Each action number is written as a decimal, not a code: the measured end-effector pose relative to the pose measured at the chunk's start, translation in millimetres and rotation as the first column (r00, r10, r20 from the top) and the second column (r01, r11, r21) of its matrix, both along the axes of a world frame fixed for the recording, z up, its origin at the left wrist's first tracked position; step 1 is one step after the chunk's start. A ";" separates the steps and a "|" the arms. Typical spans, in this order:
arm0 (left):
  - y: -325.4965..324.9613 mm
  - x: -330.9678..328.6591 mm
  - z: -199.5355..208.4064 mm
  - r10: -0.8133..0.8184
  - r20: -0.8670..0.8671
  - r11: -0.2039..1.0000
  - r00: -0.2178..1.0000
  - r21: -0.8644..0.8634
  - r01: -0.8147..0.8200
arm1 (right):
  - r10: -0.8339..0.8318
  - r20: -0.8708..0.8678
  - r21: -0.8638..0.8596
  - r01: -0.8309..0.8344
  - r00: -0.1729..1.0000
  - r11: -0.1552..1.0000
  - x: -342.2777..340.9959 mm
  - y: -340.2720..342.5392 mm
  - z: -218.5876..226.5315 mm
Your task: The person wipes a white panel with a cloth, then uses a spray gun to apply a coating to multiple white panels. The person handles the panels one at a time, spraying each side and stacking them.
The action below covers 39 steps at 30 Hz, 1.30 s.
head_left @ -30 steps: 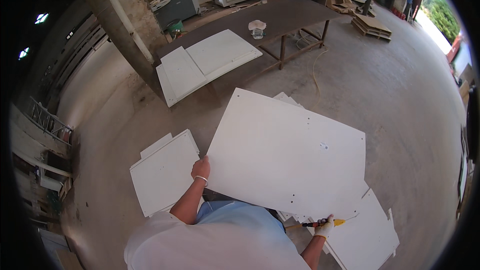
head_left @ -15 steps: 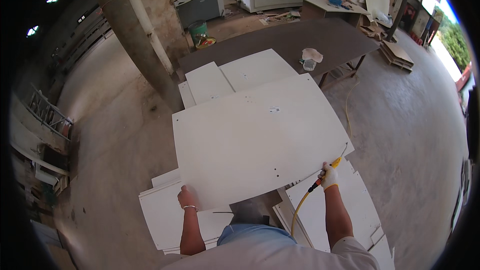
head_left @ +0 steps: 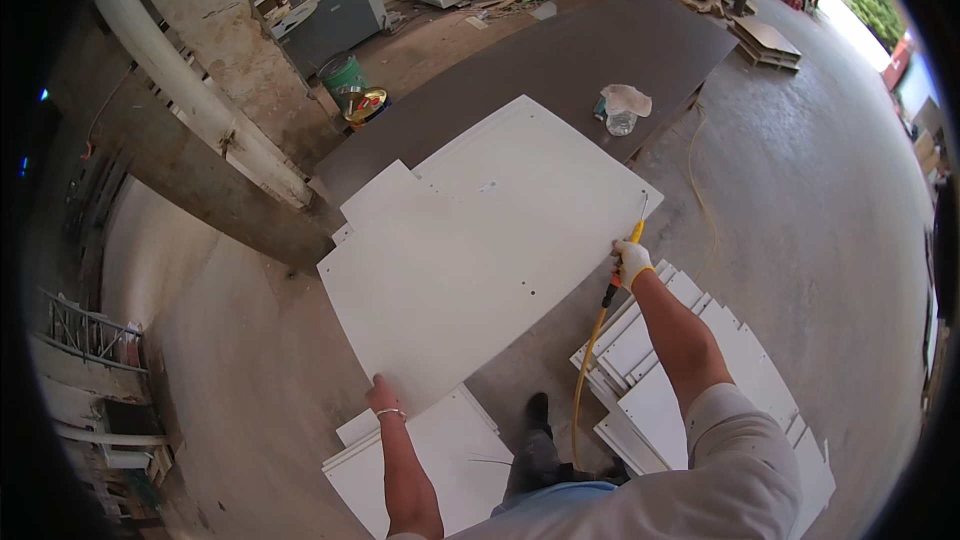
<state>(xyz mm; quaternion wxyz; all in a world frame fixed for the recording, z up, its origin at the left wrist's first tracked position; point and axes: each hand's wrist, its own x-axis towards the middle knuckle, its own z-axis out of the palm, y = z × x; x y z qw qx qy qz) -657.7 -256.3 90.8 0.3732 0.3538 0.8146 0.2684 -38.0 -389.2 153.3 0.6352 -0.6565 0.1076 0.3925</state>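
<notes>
A large white panel [head_left: 470, 280] with small drilled holes and a small label lies tilted across my view, its far part over the brown table. My bare left hand [head_left: 383, 396], with a bracelet at the wrist, grips its near left edge. My right hand [head_left: 632, 262], in a white glove, is closed round a yellow air blow gun [head_left: 637, 231] at the panel's right edge. The thin nozzle of the gun points away over the panel's right corner. From its back end a yellow hose [head_left: 588, 360] runs down toward my legs.
Stacks of white panels stand at my near left [head_left: 430, 470] and near right [head_left: 690, 340]. The brown table [head_left: 480, 65] carries a clear plastic container [head_left: 621, 122]. A column [head_left: 200, 160] rises at its left, near a green bucket [head_left: 343, 75]. Pallets [head_left: 768, 40] lie far right.
The large panel has moved forward off the near stacks and further over the table, covering most of the panels there. Both hands travelled with it, and my view has turned and tilted down.
</notes>
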 end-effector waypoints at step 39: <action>-787.9 413.3 -89.1 -0.770 0.360 -0.637 -0.527 -0.408 0.654 | -0.919 -0.011 -0.588 0.741 0.394 0.324 -469.8 -1014.0 -99.1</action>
